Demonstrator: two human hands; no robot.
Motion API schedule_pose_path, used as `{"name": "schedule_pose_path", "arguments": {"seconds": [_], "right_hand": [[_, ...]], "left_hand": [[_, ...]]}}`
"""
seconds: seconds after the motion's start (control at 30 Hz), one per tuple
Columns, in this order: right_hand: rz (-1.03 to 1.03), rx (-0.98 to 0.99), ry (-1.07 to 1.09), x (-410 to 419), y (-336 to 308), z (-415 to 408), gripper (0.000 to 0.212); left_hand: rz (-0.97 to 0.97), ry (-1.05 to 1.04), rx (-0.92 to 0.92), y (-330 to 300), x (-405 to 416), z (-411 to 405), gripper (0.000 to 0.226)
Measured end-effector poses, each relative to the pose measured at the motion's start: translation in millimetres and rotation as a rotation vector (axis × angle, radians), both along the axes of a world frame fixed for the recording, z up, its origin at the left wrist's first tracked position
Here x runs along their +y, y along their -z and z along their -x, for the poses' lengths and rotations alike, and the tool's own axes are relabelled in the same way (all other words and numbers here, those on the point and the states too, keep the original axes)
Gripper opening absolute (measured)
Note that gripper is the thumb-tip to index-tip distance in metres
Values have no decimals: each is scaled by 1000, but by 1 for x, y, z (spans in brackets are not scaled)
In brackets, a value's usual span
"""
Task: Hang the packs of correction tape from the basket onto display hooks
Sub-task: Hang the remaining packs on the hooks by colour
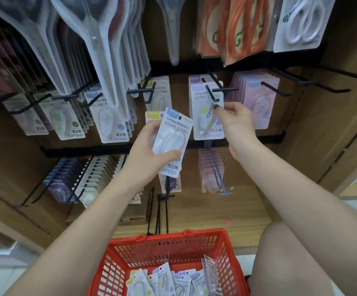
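My left hand [152, 150] grips a small stack of correction tape packs [171, 135], a blue-labelled one on top and a yellow-labelled one behind it. My right hand [235, 120] is raised to the right, fingers pinching the tip of a black display hook [210, 92]. On that hook hangs a purple-labelled correction tape pack [205, 116]. The red basket [130, 255] stands below between my arms, with several more packs [173, 283] lying in it.
More correction tape packs hang on neighbouring hooks: pink ones [256, 101] right, a yellow one [157, 92] in the middle, white and green ones [70, 116] left. Scissors packs [100, 50] hang above. Bare hooks [322, 86] jut out at right. My knee [297, 257] is beside the basket.
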State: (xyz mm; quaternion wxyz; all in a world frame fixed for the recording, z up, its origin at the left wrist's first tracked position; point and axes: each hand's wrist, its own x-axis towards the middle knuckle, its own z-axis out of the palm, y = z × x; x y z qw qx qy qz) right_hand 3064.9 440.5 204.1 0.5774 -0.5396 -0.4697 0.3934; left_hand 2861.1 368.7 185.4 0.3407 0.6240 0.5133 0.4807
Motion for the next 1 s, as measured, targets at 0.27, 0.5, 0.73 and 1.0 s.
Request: {"name": "schedule_pose_path", "arguments": {"seconds": [0.27, 0.5, 0.73, 1.0], "right_hand": [[144, -102, 23, 65, 5, 3, 49], [202, -163, 96, 3, 15, 25, 51], [275, 274, -529, -71, 12, 63, 32], [282, 288, -462, -69, 19, 82, 34]], "left_hand": [[10, -19, -7, -4, 0, 5, 75], [2, -66, -70, -1, -4, 15, 67], [-51, -113, -63, 0, -18, 28, 59], [7, -21, -138, 6, -31, 51, 52]]}}
